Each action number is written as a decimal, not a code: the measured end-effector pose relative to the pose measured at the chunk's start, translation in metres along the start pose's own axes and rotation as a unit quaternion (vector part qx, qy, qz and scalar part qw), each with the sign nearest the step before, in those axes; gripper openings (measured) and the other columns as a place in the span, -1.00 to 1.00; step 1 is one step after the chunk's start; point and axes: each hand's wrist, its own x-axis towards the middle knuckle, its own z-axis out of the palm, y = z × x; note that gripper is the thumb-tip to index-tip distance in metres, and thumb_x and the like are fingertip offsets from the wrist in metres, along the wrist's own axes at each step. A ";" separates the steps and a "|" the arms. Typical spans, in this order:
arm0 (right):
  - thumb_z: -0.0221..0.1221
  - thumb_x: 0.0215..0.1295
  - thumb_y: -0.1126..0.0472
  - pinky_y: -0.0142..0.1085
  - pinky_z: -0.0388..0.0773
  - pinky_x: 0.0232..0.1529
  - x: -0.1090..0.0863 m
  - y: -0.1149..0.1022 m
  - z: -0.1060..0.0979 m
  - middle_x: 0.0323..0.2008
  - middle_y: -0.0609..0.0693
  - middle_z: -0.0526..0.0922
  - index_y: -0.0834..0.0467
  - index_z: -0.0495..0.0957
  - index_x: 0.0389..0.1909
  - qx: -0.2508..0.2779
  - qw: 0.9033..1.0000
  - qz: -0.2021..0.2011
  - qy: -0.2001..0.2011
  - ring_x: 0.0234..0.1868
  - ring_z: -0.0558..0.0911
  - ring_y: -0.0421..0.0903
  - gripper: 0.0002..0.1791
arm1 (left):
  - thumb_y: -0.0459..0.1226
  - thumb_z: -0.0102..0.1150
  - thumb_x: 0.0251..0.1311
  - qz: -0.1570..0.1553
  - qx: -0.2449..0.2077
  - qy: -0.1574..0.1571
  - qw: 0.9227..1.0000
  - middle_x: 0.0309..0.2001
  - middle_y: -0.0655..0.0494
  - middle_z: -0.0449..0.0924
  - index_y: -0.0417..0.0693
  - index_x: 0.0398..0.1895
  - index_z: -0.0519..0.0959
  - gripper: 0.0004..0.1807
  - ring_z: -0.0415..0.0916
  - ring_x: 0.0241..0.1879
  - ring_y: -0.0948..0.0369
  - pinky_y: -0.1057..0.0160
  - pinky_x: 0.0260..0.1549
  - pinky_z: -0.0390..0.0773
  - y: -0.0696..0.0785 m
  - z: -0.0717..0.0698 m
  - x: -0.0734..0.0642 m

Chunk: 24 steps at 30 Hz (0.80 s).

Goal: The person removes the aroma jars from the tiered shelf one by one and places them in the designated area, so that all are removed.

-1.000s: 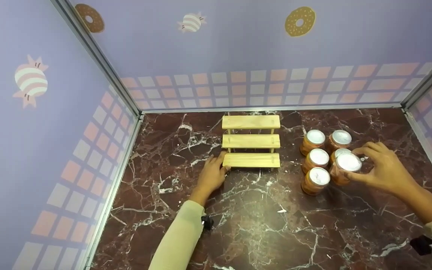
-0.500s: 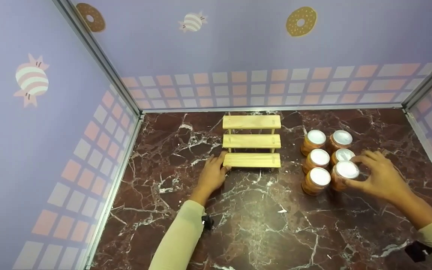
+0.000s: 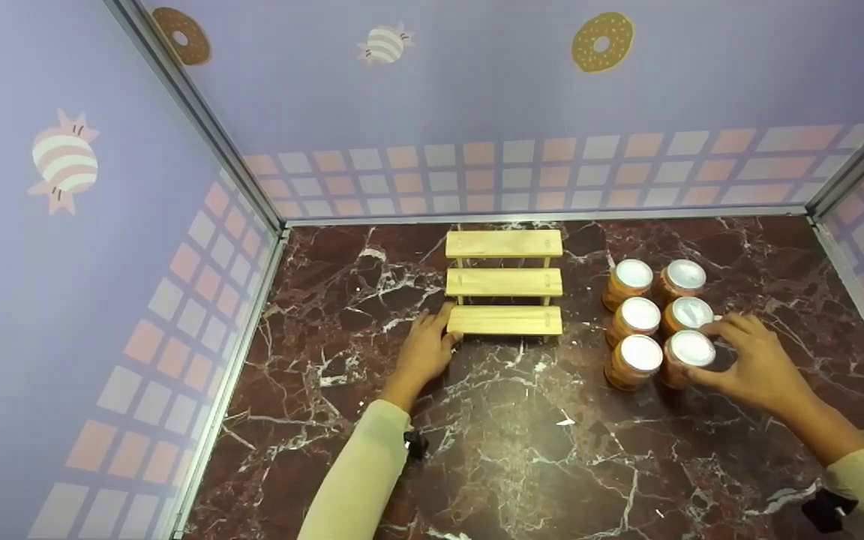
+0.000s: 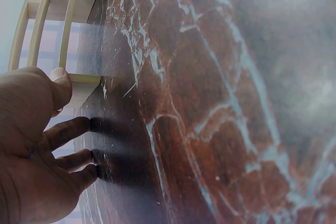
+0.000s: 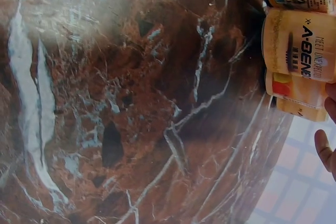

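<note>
A pale wooden three-step display stand [image 3: 503, 320] stands on the dark marbled surface. My left hand [image 3: 423, 351] holds the left end of its lowest step between thumb and index finger; the other fingers reach down to the surface in the left wrist view. To the right, several orange jars with white lids stand in two columns. My right hand [image 3: 754, 367] holds the front right jar [image 3: 691, 351], thumb at its near side and fingers at its far side. In the right wrist view, a labelled jar [image 5: 294, 45] shows beside fingertips [image 5: 323, 142]; much of that hand is cut off.
Just left of the held jar stands the front left jar [image 3: 633, 364], with another jar [image 3: 689, 313] right behind it. Purple panels [image 3: 477, 90] enclose the back and sides. Small white scraps [image 3: 565, 421] lie on the marbled surface [image 3: 522, 465].
My right hand has brought its jar down and toward me, from partly over the jar behind it to the near end of the right column. The left hand stays at the stand.
</note>
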 end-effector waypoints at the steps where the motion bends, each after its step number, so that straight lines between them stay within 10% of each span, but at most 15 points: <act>1: 0.76 -0.28 0.18 0.14 0.48 -0.15 0.000 0.000 0.001 -0.13 0.17 0.70 0.26 0.73 -0.06 0.001 1.000 0.000 0.000 -0.09 0.55 0.12 -0.34 | -0.03 0.29 0.56 0.002 0.000 0.000 1.000 0.41 -0.21 0.66 0.20 0.67 0.38 -0.32 0.34 0.62 -0.33 -0.35 0.57 0.43 0.000 0.000 0.000; 10: 0.74 -0.22 0.19 0.46 0.52 -0.09 -0.001 -0.002 0.004 -0.04 0.32 0.70 0.28 0.72 -0.02 0.011 1.000 0.017 -0.015 -0.01 0.57 0.25 -0.33 | -0.03 0.30 0.55 -0.003 -0.011 -0.007 1.000 0.43 -0.25 0.64 0.16 0.69 0.37 -0.30 0.31 0.64 -0.35 -0.33 0.62 0.37 0.000 -0.001 0.001; 24: 0.74 -0.18 0.23 0.42 0.54 -0.04 -0.005 0.000 0.008 0.00 0.33 0.71 0.32 0.74 0.01 0.020 1.000 0.016 -0.008 0.03 0.59 0.28 -0.35 | -0.01 0.26 0.58 -0.005 0.000 -0.014 1.000 0.44 -0.22 0.64 0.18 0.70 0.36 -0.30 0.30 0.65 -0.32 -0.30 0.63 0.38 -0.001 -0.001 0.002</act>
